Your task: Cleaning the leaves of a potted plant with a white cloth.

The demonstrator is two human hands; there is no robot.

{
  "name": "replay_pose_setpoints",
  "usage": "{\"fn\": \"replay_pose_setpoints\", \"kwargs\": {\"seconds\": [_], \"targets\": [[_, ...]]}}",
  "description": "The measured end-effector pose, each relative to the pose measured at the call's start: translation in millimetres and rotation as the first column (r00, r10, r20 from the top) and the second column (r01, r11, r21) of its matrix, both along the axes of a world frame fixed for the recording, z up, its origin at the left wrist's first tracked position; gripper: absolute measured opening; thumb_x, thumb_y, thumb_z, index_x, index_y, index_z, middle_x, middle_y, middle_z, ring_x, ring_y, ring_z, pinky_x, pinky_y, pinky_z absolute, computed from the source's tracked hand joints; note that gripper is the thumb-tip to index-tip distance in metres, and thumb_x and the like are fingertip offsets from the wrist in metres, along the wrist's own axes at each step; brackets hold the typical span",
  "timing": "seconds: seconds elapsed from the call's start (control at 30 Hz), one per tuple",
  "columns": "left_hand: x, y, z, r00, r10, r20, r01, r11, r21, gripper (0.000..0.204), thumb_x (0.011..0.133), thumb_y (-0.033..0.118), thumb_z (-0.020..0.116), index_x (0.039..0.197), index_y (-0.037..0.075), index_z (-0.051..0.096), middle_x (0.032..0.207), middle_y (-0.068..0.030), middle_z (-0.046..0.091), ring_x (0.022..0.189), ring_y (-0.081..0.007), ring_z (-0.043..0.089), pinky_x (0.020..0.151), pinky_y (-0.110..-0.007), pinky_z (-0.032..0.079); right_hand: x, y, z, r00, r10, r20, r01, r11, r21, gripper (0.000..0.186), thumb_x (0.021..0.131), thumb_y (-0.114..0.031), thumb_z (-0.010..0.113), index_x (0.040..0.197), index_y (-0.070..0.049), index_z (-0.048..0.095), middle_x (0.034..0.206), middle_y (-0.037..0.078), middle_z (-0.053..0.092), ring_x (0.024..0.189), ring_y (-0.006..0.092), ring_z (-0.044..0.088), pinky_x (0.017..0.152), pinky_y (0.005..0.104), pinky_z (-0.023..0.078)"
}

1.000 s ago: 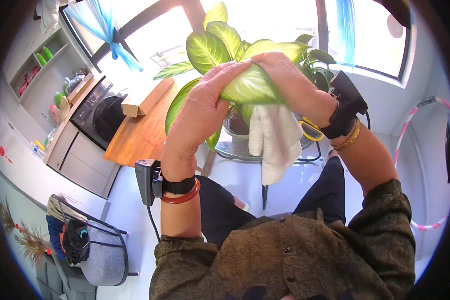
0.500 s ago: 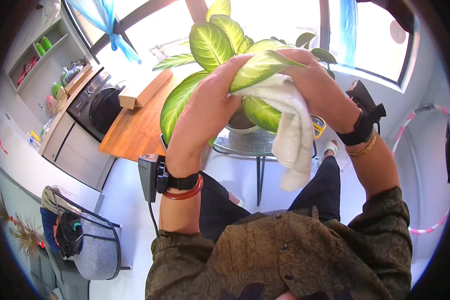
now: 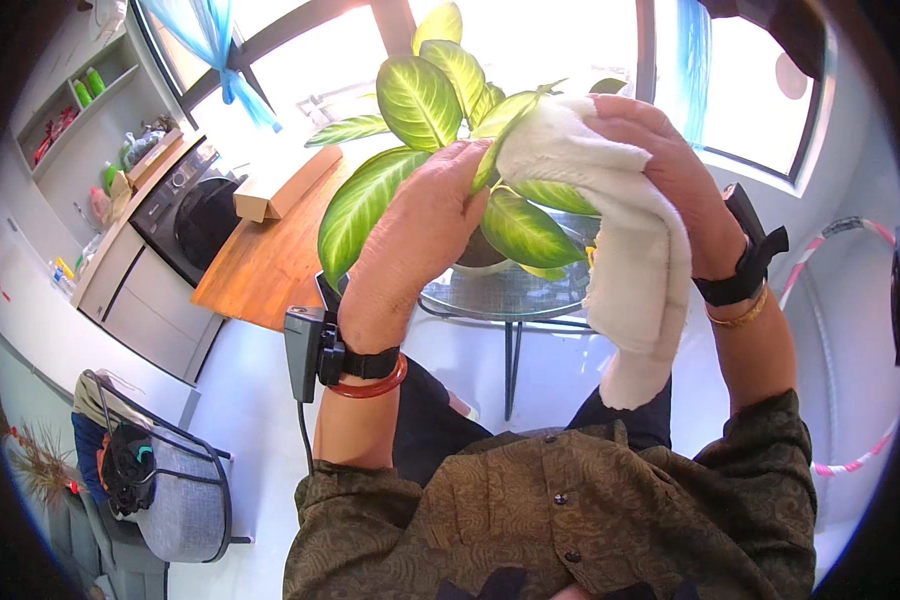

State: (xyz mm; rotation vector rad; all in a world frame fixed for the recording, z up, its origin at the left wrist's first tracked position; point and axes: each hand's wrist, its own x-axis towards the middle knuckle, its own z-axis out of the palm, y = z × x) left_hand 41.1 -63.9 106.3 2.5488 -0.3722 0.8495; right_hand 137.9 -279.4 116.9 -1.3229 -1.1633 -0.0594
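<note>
A potted plant with broad green, pale-centred leaves (image 3: 418, 100) stands before me on a small round glass table (image 3: 510, 296). My left hand (image 3: 415, 225) is closed on one leaf (image 3: 507, 118), thumb and fingers pinching it near its lower end. My right hand (image 3: 670, 185) grips a white cloth (image 3: 640, 260), which lies against that leaf's right side and hangs down in a long fold. The cloth hides part of the leaf and the fingertips of my right hand. The pot is mostly hidden behind the leaves.
To the left is a wooden tabletop (image 3: 260, 262) with a long cardboard box (image 3: 288, 184) on it. A grey chair (image 3: 185, 505) holding clothes and a bag stands at lower left. Windows rise behind the plant. A pink-and-white hoop (image 3: 855, 462) leans at the right.
My right hand has moved right and slightly down, drawing the cloth to the leaf's right side. The held leaf, earlier stretched flat between both hands, now stands more upright.
</note>
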Motion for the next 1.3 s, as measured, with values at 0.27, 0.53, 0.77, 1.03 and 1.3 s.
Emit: {"fn": "replay_pose_setpoints", "kwargs": {"seconds": [0.27, 0.53, 0.77, 1.03, 1.3], "targets": [[-4, -4, 1, 0.999, -0.026, 0.027, 0.024, 0.997, 0.072, 0.043, 0.078, -0.003, 0.052, 0.121, -0.003, 0.049, 0.122, -0.0222, 0.052, 0.118, -0.0361, 0.046, 0.101, -0.040, 0.038, 4, -9, 5, 0.904, 0.351, -0.245, -0.296, 0.926, 0.236, 0.033, 0.094, -0.014, 0.048, 0.124, 0.001, 0.048, 0.111, 0.014, 0.059, 0.095, 0.0160, 0.061, 0.081, 0.0228, 0.052], [-28, -2, 4, 0.993, 0.017, 0.114, -0.007, 0.996, -0.091, 0.051, 0.074, -0.010, 0.045, 0.124, -0.001, 0.050, 0.131, -0.0179, 0.048, 0.126, -0.0293, 0.042, 0.106, -0.035, 0.035, -17, -30, -7, 0.903, 0.342, -0.261, -0.285, 0.930, 0.234, 0.047, 0.093, -0.019, 0.053, 0.134, -0.002, 0.039, 0.100, 0.011, 0.057, 0.080, 0.0118, 0.054, 0.068, 0.0201, 0.046], [-68, 57, 10, 0.928, -0.079, 0.365, 0.324, 0.657, -0.681, 0.026, 0.086, -0.003, 0.040, 0.098, -0.002, 0.064, 0.099, -0.0167, 0.066, 0.085, -0.0175, 0.065, 0.079, -0.030, 0.053, -12, -47, -33, 0.714, 0.440, -0.544, -0.380, 0.897, 0.227, 0.028, 0.089, -0.015, 0.051, 0.114, -0.002, 0.054, 0.101, 0.014, 0.061, 0.085, 0.0249, 0.064, 0.075, 0.0339, 0.054], [-27, 140, -127, 0.985, 0.122, 0.124, 0.134, -0.074, -0.988, 0.014, 0.082, 0.001, 0.047, 0.087, -0.002, 0.061, 0.081, -0.0116, 0.064, 0.070, -0.0198, 0.062, 0.069, -0.027, 0.052, -36, -1, -99, 0.853, 0.116, -0.508, -0.253, 0.945, -0.207, 0.023, 0.080, -0.008, 0.064, 0.100, 0.003, 0.066, 0.092, 0.005, 0.065, 0.083, 0.0099, 0.058, 0.074, 0.0223, 0.046], [37, 125, -196, 0.960, -0.261, -0.100, -0.075, 0.102, -0.992, 0.033, 0.092, 0.018, 0.051, 0.112, -0.008, 0.050, 0.105, -0.0198, 0.059, 0.096, -0.0287, 0.061, 0.086, -0.038, 0.050, 1, 42, -196, 0.646, -0.089, -0.758, -0.245, 0.916, -0.316, 0.034, 0.084, -0.010, 0.053, 0.112, 0.007, 0.059, 0.096, 0.009, 0.064, 0.083, 0.0127, 0.057, 0.074, 0.0247, 0.046]]}}
